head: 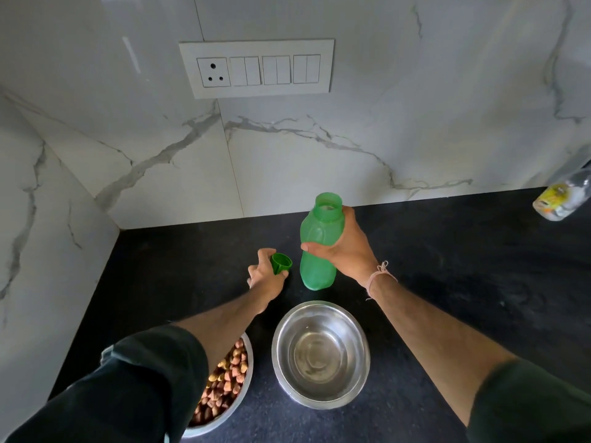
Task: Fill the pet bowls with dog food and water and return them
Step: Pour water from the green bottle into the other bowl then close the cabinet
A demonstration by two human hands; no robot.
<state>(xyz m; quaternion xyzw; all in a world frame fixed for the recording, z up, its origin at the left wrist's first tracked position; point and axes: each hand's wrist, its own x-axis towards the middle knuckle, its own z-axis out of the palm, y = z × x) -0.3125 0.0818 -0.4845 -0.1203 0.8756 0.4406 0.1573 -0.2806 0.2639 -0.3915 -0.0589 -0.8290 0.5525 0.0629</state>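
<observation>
One bowl has kibble, steel bowl looks dry; right hand grips open bottle, left hand pinches cap.

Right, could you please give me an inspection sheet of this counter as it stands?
Surface: black counter, looks dry.
Job's things: green bottle upright, uncapped; steel bowl holds little or no water; food bowl full of kibble.
Clutter: clear bottle at right edge.
Grippers: left hand holds green cap; right hand grips green bottle.
Cables: nothing seen.
Surroundings: marble wall, switch panel.
</observation>
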